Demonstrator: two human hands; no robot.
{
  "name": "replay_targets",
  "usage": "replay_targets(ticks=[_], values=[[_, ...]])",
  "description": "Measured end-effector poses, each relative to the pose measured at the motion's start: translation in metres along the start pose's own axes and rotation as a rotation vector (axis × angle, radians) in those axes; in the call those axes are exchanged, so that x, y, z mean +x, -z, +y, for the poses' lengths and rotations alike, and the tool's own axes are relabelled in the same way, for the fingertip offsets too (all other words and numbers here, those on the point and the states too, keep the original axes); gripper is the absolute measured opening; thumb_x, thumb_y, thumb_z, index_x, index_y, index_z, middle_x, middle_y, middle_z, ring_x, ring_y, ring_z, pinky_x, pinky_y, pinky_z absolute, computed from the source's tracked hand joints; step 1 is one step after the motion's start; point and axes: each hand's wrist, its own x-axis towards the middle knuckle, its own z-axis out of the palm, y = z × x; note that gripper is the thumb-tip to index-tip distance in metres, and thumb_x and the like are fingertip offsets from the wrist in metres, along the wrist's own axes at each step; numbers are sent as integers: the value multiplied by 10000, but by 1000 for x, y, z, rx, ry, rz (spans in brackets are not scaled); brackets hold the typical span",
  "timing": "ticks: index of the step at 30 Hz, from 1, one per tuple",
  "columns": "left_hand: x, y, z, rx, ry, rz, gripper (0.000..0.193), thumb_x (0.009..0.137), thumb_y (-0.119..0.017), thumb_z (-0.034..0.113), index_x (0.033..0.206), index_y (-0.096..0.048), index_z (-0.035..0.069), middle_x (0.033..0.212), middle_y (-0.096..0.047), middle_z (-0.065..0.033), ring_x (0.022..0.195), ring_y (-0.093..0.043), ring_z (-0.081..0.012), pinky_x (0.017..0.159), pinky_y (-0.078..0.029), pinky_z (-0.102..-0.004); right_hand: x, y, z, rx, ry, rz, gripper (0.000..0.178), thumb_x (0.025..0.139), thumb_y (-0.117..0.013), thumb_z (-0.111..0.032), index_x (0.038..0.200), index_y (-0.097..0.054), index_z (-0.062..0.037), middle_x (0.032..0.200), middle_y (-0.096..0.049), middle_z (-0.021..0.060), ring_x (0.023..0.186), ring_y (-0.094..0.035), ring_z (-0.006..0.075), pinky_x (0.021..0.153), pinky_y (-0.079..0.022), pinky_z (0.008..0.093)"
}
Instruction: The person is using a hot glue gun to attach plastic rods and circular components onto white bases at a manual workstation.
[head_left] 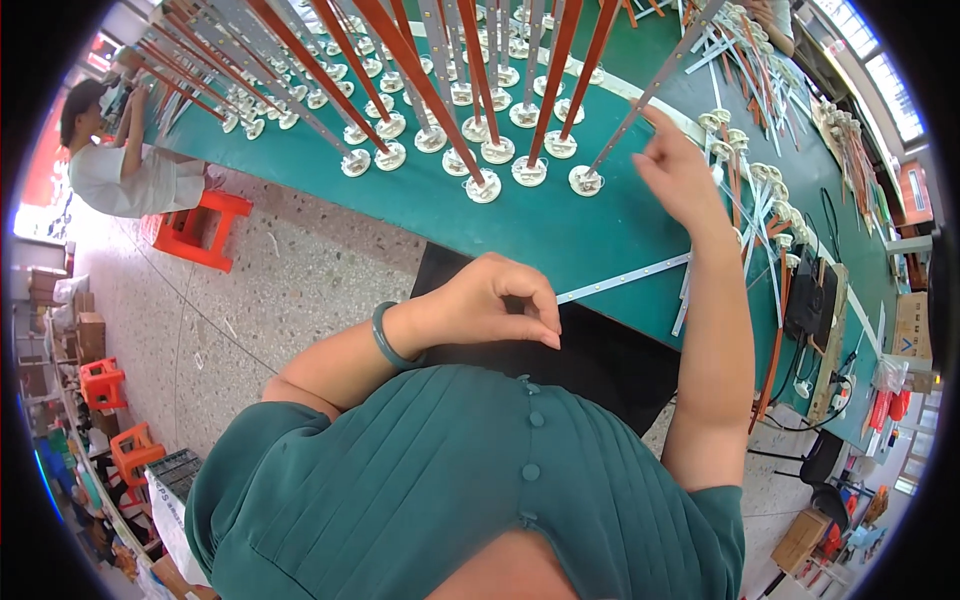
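Observation:
My right hand (680, 170) is beside a grey dotted light strip (630, 122) that leans up from a round white base (586, 180). Its index finger reaches toward the strip and the thumb stands apart; I see nothing gripped. My left hand (490, 305), a bangle (383, 335) on its wrist, is held over the table's near edge with thumb and fingertips closed together. A white dotted strip (625, 278) runs from behind its fingers to the right. Whether the fingers hold that strip is hidden.
Many brown and grey strips stand on round white bases (482, 186) across the green table (330, 185). Loose strips and bases (770, 200) are piled at right, near a black device (812, 300). Another person (130, 170) works at far left, by an orange stool (205, 230).

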Motion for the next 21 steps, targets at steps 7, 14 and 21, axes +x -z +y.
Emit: replay_targets(ticks=[7,14,21], values=[[-69,37,-5,86,266,211,72,900,-665,6,943,-716,-23,870,-729,-104,830,-710,-176,754,-561,-288,34,-37,14,-574,-32,-165,442,897,-626,-214,1335,-579,-179,978,-685,177,939,-647,361,819,-508,457],[-298,120,-161,894,1062,577,345,837,-770,353,933,-723,25,864,-729,-140,785,-707,-294,685,-547,-386,-81,16,-12,-229,33,-338,154,878,-641,-159,929,-714,-34,752,-665,105,670,-629,247,611,-470,341],[-359,99,-189,1021,1445,442,389,797,-736,433,862,-712,50,962,-713,-166,992,-660,-367,888,-492,-486,-113,9,-27,157,-43,-316,298,772,-756,-69,621,-504,-19,571,-452,0,537,-418,70,494,-293,250]])
